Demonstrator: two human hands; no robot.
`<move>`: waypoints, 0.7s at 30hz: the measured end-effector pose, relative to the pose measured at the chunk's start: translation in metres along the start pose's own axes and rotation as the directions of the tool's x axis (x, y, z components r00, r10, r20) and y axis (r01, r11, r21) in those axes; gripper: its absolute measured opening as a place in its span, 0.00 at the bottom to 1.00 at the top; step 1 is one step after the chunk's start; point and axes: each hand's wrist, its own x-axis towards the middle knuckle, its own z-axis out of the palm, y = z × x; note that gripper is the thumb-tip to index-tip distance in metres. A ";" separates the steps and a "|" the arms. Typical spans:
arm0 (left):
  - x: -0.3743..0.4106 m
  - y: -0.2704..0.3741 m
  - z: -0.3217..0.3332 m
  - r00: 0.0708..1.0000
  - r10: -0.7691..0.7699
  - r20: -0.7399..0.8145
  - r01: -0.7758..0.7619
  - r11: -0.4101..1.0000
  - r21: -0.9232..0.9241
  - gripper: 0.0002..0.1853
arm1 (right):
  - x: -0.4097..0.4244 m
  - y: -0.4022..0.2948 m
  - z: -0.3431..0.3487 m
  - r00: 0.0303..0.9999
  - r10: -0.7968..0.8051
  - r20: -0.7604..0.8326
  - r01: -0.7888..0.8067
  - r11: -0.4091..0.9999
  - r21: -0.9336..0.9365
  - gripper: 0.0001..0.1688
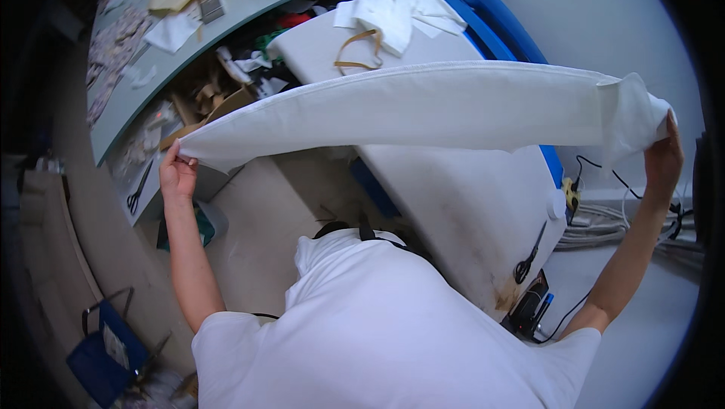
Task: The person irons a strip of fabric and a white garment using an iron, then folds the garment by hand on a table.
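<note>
A long piece of white fabric [408, 106] is stretched across in front of me, held up in the air between both hands. My left hand [178, 177] pinches its left end between thumb and fingers. At the far right, my right hand [664, 151] grips the other end, where the cloth is folded over and bunched. The upper edge of the fabric bows upward and shows a narrow seam or hem. Below and behind the cloth lies a padded white ironing table [442, 205], its middle partly hidden by the fabric.
Black-handled scissors [527, 261] and a dark device [527, 307] sit by the ironing table's near end. Crumpled white cloth [391, 12] and a tan strap [358, 49] lie at its far end. A cluttered worktable [187, 63], a cardboard box [226, 106] and a blue chair [107, 346] are leftward.
</note>
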 end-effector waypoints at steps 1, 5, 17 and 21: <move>-0.008 0.002 -0.014 0.999 -0.003 -0.032 0.003 1.000 -0.020 0.06 | 0.006 -0.004 0.003 0.999 -0.030 -0.012 0.030 0.998 -0.056 0.24; -0.040 0.009 -0.080 0.995 -0.053 -0.085 0.049 0.997 -0.052 0.07 | 0.016 0.004 0.029 0.990 -0.122 0.072 0.130 0.984 -0.120 0.26; -0.051 0.013 -0.212 0.873 -0.278 -0.401 0.329 0.942 0.063 0.12 | 0.013 0.016 0.205 0.946 -0.235 0.223 0.253 0.966 -0.059 0.25; -0.022 0.006 -0.158 0.969 0.231 -0.089 0.153 -0.274 0.949 0.39 | 0.008 0.040 0.337 0.932 -0.251 0.261 0.312 0.923 -0.226 0.23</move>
